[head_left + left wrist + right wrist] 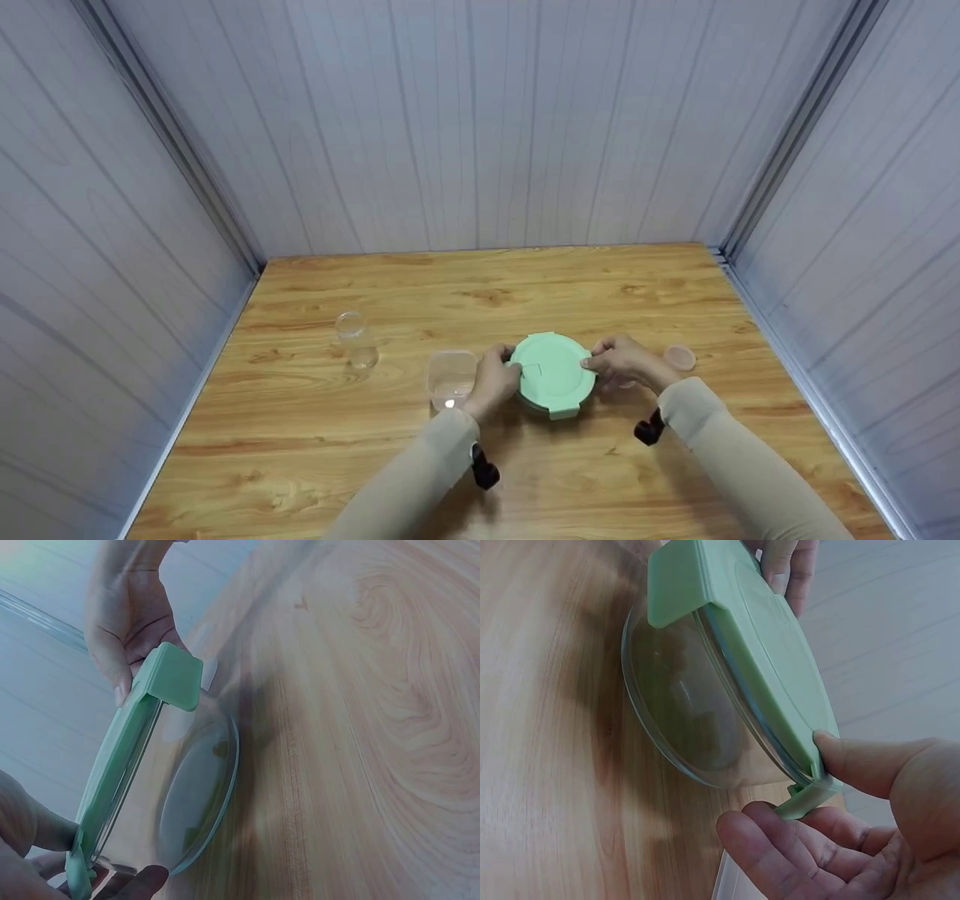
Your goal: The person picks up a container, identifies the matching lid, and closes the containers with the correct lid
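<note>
A round glass food container [682,697] has a mint green lid [556,371] with side latches. It stays level between both hands; whether its base touches the table I cannot tell. My left hand [495,382] grips the left edge, thumb on the lid and fingers at the latch and underneath. On the opposite side, my right hand [870,817] pinches the rim, its thumb pressing the lid's edge and its fingers beneath a green latch [806,799]. That latch hangs down at an angle; another latch [178,679] on the near side is folded down against the glass.
Left of the container stands a clear square tub [435,386], close to my left wrist. Farther left is a clear cylindrical jar [357,343]. A small pale pink round lid [679,358] lies beyond my right hand. Wall panels border the wooden table [480,292].
</note>
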Demonstrator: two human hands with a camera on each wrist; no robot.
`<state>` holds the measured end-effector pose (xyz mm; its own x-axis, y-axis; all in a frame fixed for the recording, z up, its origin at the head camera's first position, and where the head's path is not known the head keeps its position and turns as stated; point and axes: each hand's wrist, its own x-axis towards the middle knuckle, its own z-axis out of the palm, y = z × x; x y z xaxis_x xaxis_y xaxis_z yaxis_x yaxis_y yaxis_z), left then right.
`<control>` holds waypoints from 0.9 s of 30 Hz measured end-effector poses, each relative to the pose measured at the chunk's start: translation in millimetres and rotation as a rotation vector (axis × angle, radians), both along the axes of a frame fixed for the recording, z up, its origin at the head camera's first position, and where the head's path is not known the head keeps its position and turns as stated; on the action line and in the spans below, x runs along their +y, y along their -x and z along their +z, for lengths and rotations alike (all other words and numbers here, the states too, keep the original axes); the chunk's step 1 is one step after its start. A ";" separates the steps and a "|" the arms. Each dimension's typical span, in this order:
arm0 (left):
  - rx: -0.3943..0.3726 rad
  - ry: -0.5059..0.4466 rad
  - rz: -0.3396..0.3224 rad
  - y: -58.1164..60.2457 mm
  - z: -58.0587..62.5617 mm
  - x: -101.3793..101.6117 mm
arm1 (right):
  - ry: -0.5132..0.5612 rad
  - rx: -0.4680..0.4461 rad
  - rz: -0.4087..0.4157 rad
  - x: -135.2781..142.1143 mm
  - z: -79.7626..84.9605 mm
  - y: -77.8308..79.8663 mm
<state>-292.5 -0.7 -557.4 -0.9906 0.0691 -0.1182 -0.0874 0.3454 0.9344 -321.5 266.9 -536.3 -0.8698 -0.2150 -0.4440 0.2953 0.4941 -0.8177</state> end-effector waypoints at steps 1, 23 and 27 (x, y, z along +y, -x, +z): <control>0.000 0.006 -0.001 0.4 0.1 -0.1 | 0.000 0.000 0.001 0.1 0.1 -0.2; -0.029 0.026 -0.003 -0.2 -0.1 -1.6 | 0.004 0.010 0.017 -0.5 -1.9 2.0; -0.024 0.042 -0.006 -1.8 -0.4 -1.8 | -0.001 -0.001 0.017 -0.8 -2.8 2.5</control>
<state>-290.7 -2.5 -557.8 -0.9870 0.0698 -0.1445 -0.1069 0.3853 0.9166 -324.0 266.1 -539.1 -0.8656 -0.2295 -0.4451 0.2877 0.4996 -0.8171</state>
